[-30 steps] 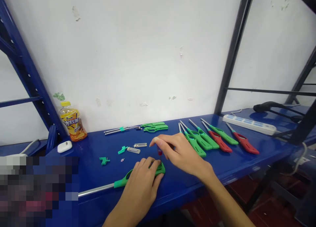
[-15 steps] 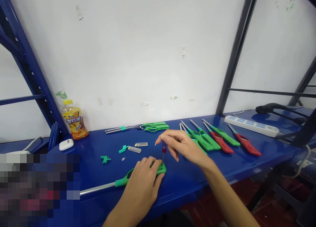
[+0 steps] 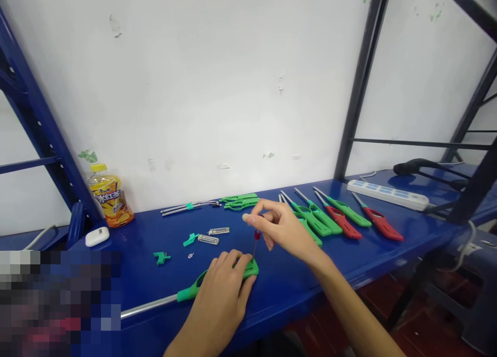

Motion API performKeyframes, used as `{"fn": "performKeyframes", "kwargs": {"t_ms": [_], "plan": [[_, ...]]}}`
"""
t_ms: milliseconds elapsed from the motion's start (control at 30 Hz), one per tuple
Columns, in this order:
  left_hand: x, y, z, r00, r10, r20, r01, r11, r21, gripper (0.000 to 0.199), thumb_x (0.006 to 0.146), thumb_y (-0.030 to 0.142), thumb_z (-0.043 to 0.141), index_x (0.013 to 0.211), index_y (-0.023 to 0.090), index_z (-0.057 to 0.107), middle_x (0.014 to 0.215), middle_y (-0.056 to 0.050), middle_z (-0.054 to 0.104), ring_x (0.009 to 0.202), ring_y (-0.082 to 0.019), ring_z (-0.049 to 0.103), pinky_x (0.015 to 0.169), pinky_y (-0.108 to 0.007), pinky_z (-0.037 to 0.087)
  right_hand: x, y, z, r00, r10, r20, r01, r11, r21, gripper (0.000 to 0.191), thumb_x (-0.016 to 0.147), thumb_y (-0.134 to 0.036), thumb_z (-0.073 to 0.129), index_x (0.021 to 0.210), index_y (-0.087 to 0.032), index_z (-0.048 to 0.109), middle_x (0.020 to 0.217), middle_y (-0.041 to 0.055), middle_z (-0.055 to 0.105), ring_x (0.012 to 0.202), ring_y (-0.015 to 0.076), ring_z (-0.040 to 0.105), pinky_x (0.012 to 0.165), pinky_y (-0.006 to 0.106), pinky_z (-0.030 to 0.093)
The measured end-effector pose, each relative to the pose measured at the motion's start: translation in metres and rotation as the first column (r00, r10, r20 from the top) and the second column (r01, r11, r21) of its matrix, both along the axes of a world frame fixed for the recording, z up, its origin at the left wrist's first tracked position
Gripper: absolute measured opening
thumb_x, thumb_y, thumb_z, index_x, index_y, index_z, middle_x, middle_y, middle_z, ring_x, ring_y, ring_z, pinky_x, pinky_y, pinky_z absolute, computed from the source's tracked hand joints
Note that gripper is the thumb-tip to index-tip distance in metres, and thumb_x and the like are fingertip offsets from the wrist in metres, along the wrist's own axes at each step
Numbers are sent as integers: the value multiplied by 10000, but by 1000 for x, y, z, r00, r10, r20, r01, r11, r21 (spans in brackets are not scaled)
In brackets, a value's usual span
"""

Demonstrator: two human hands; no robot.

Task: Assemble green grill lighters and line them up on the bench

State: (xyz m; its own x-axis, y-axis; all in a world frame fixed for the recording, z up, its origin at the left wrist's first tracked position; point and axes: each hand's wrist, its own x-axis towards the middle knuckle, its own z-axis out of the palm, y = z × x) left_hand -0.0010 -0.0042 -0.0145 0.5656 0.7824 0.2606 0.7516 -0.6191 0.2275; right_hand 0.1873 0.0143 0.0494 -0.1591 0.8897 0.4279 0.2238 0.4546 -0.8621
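Note:
On the blue table lies a green gas lighter (image 3: 188, 293) with a long metal tube, and my left hand (image 3: 223, 292) is closed over its handle, pressing it down. My right hand (image 3: 277, 225) pinches a small screwdriver (image 3: 258, 234) with a dark red handle. The screwdriver stands nearly upright, its tip at the end of the lighter's handle. Beyond my left hand are green triggers (image 3: 161, 257), clear fuel tanks (image 3: 208, 239) and a tiny pale part (image 3: 190, 255). Green handle shells (image 3: 239, 201) and metal tubes (image 3: 190, 206) lie near the wall.
Several green and red lighters (image 3: 382, 223) lie in a row at the right, before a white power strip (image 3: 388, 195). An iced-tea bottle (image 3: 111, 199) and a white earbud case (image 3: 97, 237) stand at the left. Dark rack posts (image 3: 361, 82) rise behind the table.
My right fingers have shifted their grip around the screwdriver handle. Its tip stays at the lighter, and my left hand still holds the handle. The view has turned slightly to the right.

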Motion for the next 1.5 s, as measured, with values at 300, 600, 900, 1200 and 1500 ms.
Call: {"fn": "performKeyframes", "kwargs": {"t_ms": [300,600,900,1200,1500], "plan": [[2,2,-2,1000,8,5,-8,1000,10,287,1062,244,486,1303,251,641,1232,-74,675,1105,-294,614,1002,-512,485,12,0,10,990,143,-15,-144,985,-94,421,1025,-533,555,917,-173,745,540,-7,662,505,117,629,479,209,404],[0,0,-1,1000,-4,11,4,1000,21,290,1060,239,484,1304,249,641,1238,-75,677,1119,-296,623,1021,-521,481,3,-5,7,999,17,-50,-22,995,-102,426,836,-475,822,715,-232,494,569,-56,640,431,90,519,456,219,410],[2,1,2,1000,-3,0,3,1000,17,316,1067,246,473,1338,236,636,1233,-81,672,1109,-293,616,1001,-512,486,14,-6,13,987,158,-18,-159,976,-148,366,931,-537,704,934,-181,785,514,-29,636,512,129,675,465,202,410],[1,1,1,1000,-4,5,4,1000,17,302,1067,246,479,1325,233,636,1246,-83,675,1110,-294,616,984,-503,489,16,7,3,967,179,-184,-213,959,-185,421,887,-530,759,652,-199,647,435,-70,527,422,93,546,484,235,396],[2,0,0,1000,3,4,-3,1000,10,294,1065,242,475,1312,247,633,1226,-72,675,1104,-300,617,990,-528,488,3,-8,8,988,89,-123,-104,987,-120,413,811,-412,853,711,-227,497,546,-79,599,435,75,482,453,217,364]]}}
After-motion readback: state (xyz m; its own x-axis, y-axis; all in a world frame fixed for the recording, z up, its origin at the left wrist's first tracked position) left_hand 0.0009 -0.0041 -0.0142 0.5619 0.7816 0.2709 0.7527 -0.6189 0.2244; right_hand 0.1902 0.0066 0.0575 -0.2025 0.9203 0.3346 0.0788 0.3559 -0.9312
